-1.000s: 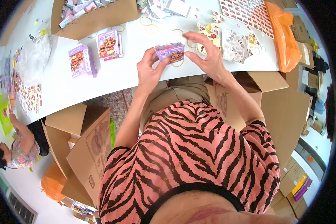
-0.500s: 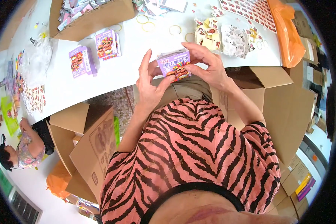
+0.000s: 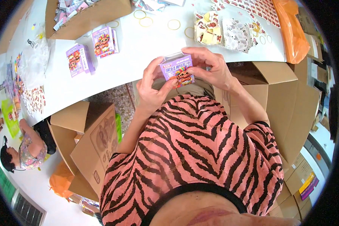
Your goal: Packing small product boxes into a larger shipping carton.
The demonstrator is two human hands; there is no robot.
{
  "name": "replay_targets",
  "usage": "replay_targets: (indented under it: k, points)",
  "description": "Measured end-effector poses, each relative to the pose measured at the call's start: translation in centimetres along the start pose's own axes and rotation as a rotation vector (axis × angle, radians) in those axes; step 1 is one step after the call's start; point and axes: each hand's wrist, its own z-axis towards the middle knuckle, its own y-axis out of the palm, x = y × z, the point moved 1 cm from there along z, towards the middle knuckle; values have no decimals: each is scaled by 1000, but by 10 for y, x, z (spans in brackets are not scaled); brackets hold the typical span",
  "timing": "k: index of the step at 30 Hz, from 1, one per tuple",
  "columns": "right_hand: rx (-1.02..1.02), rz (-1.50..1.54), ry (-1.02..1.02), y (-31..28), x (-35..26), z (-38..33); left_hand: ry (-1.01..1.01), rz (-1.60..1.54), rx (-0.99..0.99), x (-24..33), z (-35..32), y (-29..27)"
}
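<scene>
You are holding a small purple box [image 3: 176, 71] between both hands, lifted off the white worktop [image 3: 139, 45] and close in front of your chest. Its front is showing a bright cartoon figure in red, yellow and orange, and the top flap is standing open, pale inside. Your left hand [image 3: 151, 86] is gripping its left side, thumb pressing the front, while your right hand [image 3: 209, 67] is wrapping over the top and right edge, fingers closed on it. Two more purple boxes [image 3: 91, 51] are standing on the worktop to your left, near an open cardboard carton [image 3: 90, 15]. Yellow rubber bands [image 3: 173, 24] are lying further back.
</scene>
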Motion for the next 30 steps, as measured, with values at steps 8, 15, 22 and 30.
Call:
replay_targets:
  k: [8,15,22,30]
  points:
    - [-193,48,98,-3,13,-16,-236,-206,-146,7,-17,-5]
    - [-35,181,283,10,2,-29,-113,-167,-124,-2,-22,-8]
    - [-160,317,346,7,0,-27,-291,-368,-18,11,-23,0]
    - [-210,68,42,7,3,-33,-92,-99,-272,10,-15,-9]
